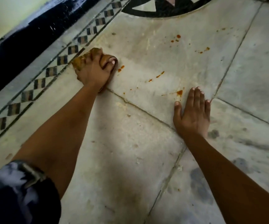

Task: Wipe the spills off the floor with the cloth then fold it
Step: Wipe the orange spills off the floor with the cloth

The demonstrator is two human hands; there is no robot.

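Wiping is under way, and orange spills are scattered across the pale floor (130, 143).

The cloth (80, 61) is clamped in the grip of the left hand (95, 70) at left centre of the frame, pressed to the floor beside the chequered border (62, 59). The right hand (193, 113) is laid flat with its fingers straight, so its grip is apart and nothing is held. The cloth is wadded and looks stained, so the nearest drop (121, 67) may be smeared rather than lifted. The larger splash (179, 92) lies just beside the right fingertips (192, 89) and could be dragged if that hand is shifted. The small drops at upper right (178, 36) are easily missed. Residue may be pushed into the tile joint (140, 109).
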